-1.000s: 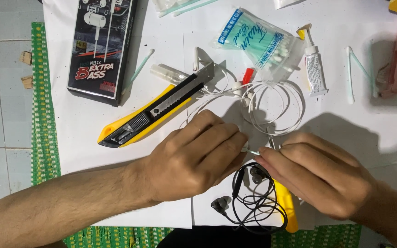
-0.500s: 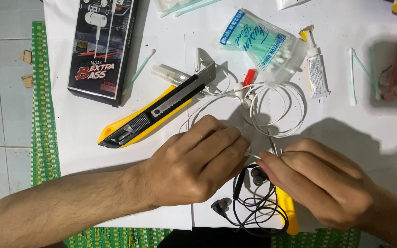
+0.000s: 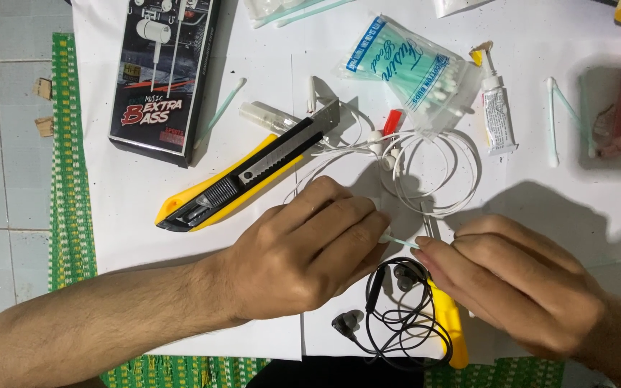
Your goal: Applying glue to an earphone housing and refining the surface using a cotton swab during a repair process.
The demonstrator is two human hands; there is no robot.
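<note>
Head camera looks straight down at a table (image 3: 583,215) covered in white paper, where two bare hands meet in the middle. Left hand (image 3: 303,255) lies knuckles up with its fingers curled, and its fingertips pinch one end of a thin cotton swab (image 3: 399,241) with a pale green stick. Right hand (image 3: 519,287) comes in from the other side, fingers bunched and closed on the other end of the swab — so both hands grip the same little stick, just above the paper. Right below it sits a tangle of black earphones (image 3: 397,316), lying partly on a yellow tool (image 3: 448,323) that pokes out from under the right hand. Above the hands are white earphones (image 3: 433,172) with the cord wound in loops. A yellow box cutter (image 3: 242,179) lies at a slant to the left of them, blade end up — near the left hand but not touching it. Farther up are a black earphone box (image 3: 163,72), a clear bag of cotton swabs (image 3: 411,68), and a small white glue tube (image 3: 497,115).
</note>
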